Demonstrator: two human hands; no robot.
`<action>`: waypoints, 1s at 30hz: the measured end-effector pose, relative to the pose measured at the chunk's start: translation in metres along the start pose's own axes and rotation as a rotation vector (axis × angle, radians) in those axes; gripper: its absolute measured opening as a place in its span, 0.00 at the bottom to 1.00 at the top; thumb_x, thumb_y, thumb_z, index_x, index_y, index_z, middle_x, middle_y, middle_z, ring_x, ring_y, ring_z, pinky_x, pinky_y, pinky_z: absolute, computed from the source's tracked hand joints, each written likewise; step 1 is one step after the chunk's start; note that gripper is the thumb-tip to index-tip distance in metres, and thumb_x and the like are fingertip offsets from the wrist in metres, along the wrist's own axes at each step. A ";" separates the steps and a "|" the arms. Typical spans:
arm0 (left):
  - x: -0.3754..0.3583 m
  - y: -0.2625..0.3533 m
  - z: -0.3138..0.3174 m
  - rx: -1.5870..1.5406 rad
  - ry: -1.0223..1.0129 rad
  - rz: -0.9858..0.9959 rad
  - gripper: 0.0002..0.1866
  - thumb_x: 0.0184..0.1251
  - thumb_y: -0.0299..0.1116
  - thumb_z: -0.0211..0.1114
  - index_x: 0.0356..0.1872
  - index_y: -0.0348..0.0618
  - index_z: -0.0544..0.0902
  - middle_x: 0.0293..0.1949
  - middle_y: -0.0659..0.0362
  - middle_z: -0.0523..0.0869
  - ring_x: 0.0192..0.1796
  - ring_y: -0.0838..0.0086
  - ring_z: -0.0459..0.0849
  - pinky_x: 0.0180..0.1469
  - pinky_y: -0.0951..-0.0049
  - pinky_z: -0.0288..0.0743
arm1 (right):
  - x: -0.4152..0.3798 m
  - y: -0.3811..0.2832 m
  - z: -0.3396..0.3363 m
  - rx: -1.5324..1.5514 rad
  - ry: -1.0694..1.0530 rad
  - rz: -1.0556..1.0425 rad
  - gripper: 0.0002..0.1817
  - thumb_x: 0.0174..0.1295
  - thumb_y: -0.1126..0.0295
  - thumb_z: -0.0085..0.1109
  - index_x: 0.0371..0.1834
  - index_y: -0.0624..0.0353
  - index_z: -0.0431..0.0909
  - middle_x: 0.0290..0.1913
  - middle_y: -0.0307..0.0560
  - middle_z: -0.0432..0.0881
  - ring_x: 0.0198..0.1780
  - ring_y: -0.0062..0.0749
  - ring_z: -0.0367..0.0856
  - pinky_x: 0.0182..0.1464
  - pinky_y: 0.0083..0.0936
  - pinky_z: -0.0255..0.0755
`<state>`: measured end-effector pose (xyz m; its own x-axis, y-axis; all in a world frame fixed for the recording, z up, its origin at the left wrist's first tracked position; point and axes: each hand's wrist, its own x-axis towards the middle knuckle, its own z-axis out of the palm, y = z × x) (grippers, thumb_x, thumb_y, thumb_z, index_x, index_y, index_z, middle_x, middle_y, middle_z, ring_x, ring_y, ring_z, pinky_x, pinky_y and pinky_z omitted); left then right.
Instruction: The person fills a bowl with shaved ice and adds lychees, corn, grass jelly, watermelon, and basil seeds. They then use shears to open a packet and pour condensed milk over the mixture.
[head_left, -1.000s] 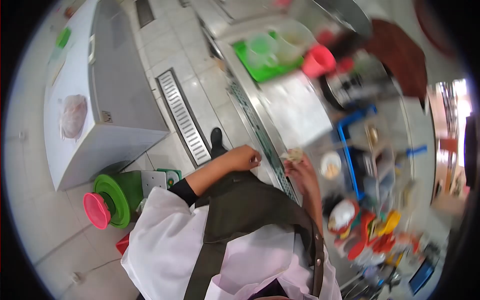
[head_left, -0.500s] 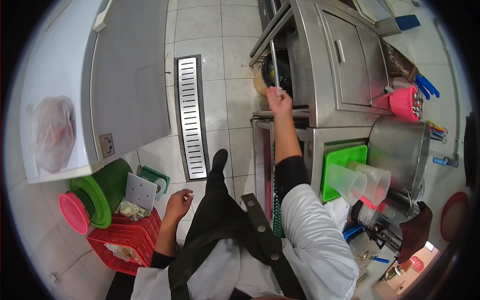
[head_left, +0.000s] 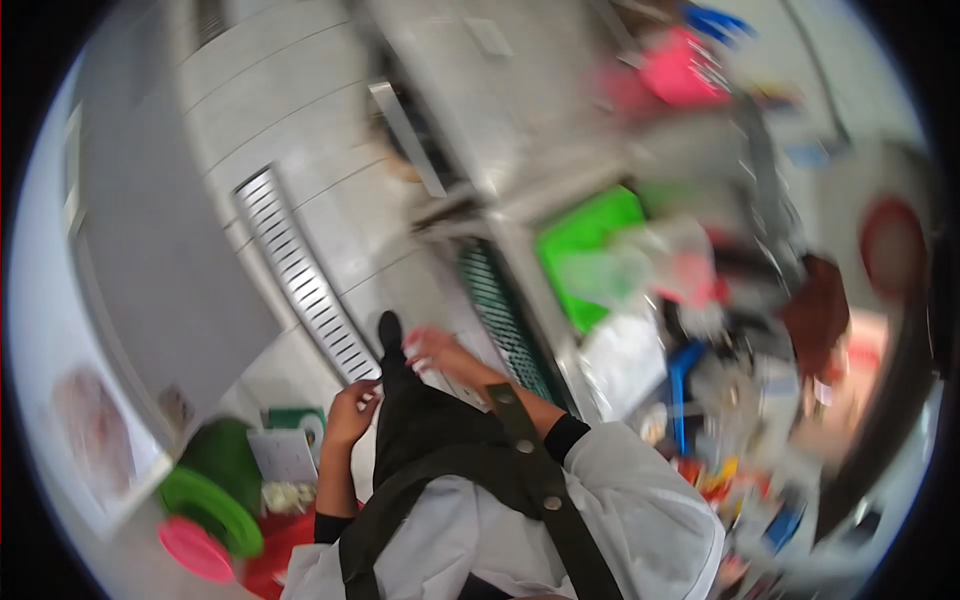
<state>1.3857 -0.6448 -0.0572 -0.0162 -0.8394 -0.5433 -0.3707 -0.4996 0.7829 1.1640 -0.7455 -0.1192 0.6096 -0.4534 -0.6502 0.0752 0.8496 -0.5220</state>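
Note:
The picture is smeared by motion. My left hand [head_left: 352,408] hangs by my dark apron [head_left: 440,440], fingers loosely curled, and nothing shows in it. My right hand [head_left: 428,347] is low in front of my body, close to the steel counter's edge [head_left: 520,300], and its fingers are too blurred to read. Next to my right hand my black shoe [head_left: 389,333] stands on the tiled floor.
A long floor drain grate [head_left: 300,280] runs across the tiles. A grey chest freezer [head_left: 150,260] is on the left. Green and pink bowls [head_left: 205,520] sit over a red crate at lower left. A green tray [head_left: 585,240] and blurred containers lie on the counter.
My right hand has come back from the shelf rail under the steel counter down to my front. The view has swung and blurred. My left hand has stayed at my side.

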 end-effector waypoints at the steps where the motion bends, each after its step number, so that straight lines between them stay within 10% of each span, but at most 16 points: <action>1: 0.004 0.001 0.010 0.014 -0.060 0.052 0.14 0.54 0.27 0.62 0.44 0.38 0.79 0.32 0.52 0.83 0.32 0.69 0.82 0.36 0.72 0.74 | -0.039 -0.005 0.011 -0.036 0.029 0.077 0.18 0.59 0.65 0.54 0.53 0.55 0.68 0.48 0.46 0.75 0.41 0.30 0.78 0.37 0.25 0.74; 6: 0.006 0.096 0.068 0.222 -0.546 0.194 0.13 0.55 0.24 0.60 0.44 0.38 0.79 0.28 0.57 0.82 0.31 0.75 0.81 0.34 0.75 0.75 | -0.258 -0.019 -0.011 -0.452 0.086 -0.494 0.16 0.59 0.68 0.53 0.50 0.57 0.71 0.46 0.39 0.77 0.39 0.22 0.77 0.38 0.21 0.73; 11: -0.058 0.178 0.200 0.323 -0.870 0.241 0.13 0.55 0.24 0.63 0.44 0.39 0.79 0.28 0.59 0.82 0.30 0.77 0.79 0.34 0.78 0.73 | -0.524 0.077 -0.085 -0.058 0.986 -0.841 0.10 0.55 0.74 0.56 0.41 0.58 0.75 0.36 0.39 0.78 0.34 0.21 0.77 0.36 0.19 0.73; 15: -0.125 0.213 0.331 0.391 -0.995 0.461 0.14 0.55 0.24 0.64 0.45 0.40 0.79 0.25 0.64 0.77 0.28 0.82 0.74 0.32 0.81 0.70 | -0.663 0.248 -0.192 -0.609 2.203 -0.612 0.09 0.49 0.81 0.53 0.34 0.59 0.76 0.31 0.48 0.79 0.33 0.32 0.80 0.35 0.25 0.72; 17: -0.171 0.224 0.390 0.414 -1.059 0.615 0.14 0.56 0.24 0.64 0.45 0.42 0.79 0.26 0.64 0.76 0.29 0.83 0.72 0.30 0.82 0.69 | -0.712 0.284 -0.202 -0.599 2.227 -0.304 0.17 0.45 0.85 0.50 0.41 0.61 0.74 0.43 0.59 0.76 0.46 0.55 0.74 0.47 0.37 0.69; 24: -0.269 0.255 0.470 0.522 -1.191 0.552 0.15 0.57 0.23 0.63 0.46 0.43 0.78 0.29 0.62 0.79 0.31 0.82 0.75 0.33 0.81 0.70 | -0.716 0.328 -0.277 -0.647 2.073 -0.263 0.20 0.50 0.81 0.49 0.50 0.66 0.66 0.53 0.62 0.68 0.53 0.55 0.70 0.50 0.42 0.68; 28: -0.280 0.263 0.468 0.566 -1.006 0.588 0.14 0.57 0.22 0.61 0.46 0.42 0.79 0.30 0.61 0.82 0.33 0.81 0.77 0.35 0.79 0.71 | -0.729 0.335 -0.275 -0.526 2.031 -0.231 0.15 0.50 0.79 0.52 0.43 0.65 0.70 0.41 0.62 0.73 0.42 0.55 0.75 0.42 0.42 0.70; 30: -0.281 0.267 0.469 0.515 -0.964 0.593 0.15 0.56 0.22 0.63 0.46 0.41 0.79 0.30 0.63 0.82 0.33 0.81 0.78 0.36 0.80 0.71 | -0.739 0.338 -0.262 -0.466 2.030 -0.543 0.14 0.53 0.74 0.57 0.43 0.66 0.74 0.33 0.51 0.78 0.31 0.39 0.78 0.32 0.32 0.71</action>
<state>0.8556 -0.4421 0.1617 -0.8999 -0.2990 -0.3175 -0.3904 0.2279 0.8920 0.5318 -0.1935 0.0398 -0.8853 -0.4213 0.1968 -0.4359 0.6043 -0.6670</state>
